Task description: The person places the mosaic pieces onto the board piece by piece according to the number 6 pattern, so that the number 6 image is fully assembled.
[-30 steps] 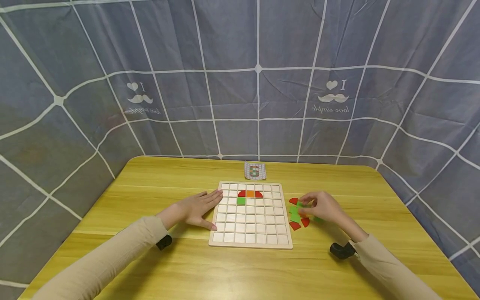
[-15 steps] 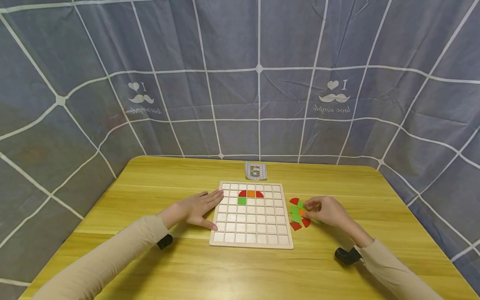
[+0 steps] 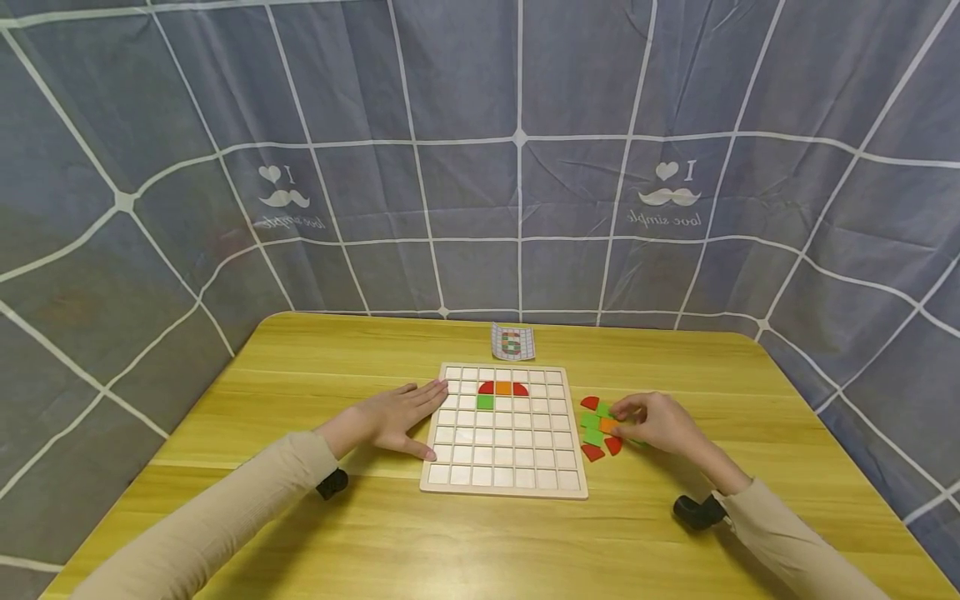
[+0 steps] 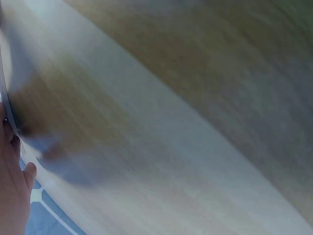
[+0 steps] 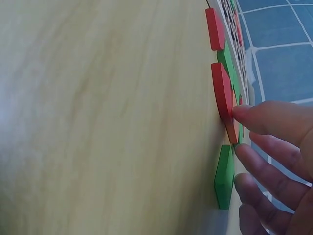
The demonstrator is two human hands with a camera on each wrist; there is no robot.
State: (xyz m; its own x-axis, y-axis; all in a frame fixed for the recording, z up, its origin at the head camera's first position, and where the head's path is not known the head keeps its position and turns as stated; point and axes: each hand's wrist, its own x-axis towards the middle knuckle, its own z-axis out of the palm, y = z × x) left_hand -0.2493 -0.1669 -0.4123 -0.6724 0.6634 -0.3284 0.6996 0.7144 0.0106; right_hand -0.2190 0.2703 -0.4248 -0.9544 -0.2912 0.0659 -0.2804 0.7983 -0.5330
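Note:
A pale wooden grid board lies in front of me. My left hand is spread flat, fingertips and thumb on its left edge. In the board's upper cells, an orange square sits between two red quarter-round tiles, above a green square. To the right of the board, my right hand hovers low over loose tiles, thumb and index finger apart. Its thumb tip is right at a loose orange tile and, in the right wrist view, beside a red tile.
Several loose green and red tiles lie around the right fingertips. A small printed pattern card lies behind the board on the wooden table. A grey grid-patterned curtain surrounds the table's back and sides.
My right hand has shifted slightly right, uncovering the loose orange tile and more of the green ones. My left hand and the tiles on the board stay put.

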